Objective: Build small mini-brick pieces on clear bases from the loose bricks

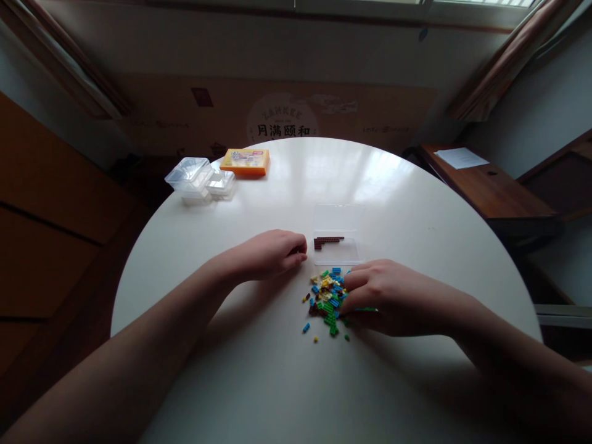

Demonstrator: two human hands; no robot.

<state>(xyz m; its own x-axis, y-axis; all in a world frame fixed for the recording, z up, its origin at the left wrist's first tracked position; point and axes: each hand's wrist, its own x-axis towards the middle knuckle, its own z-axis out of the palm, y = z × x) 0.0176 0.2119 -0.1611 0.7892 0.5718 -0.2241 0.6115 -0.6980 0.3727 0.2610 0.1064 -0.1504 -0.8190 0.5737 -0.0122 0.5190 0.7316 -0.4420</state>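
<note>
A loose pile of small building bricks (329, 296) in blue, green, yellow, cream and brown lies on the white table. My right hand (388, 296) reaches into its right side, fingers bent downward and apart, with the tips partly hidden among the bricks. My left hand (275, 254) rests to the left of the pile with its fingers curled and the thumb against them; anything pinched there is too small to make out. Just behind the pile stands a clear plastic box (349, 251), its lid open. Dark brown bricks (329, 240) sit in rows along its back and left.
Several clear plastic containers (190, 176) are grouped at the table's back left. Beside them is an orange and yellow box (245, 161). The round white table (416, 216) has a wooden desk (499, 191) with paper to its right. Cardboard (370, 117) leans behind.
</note>
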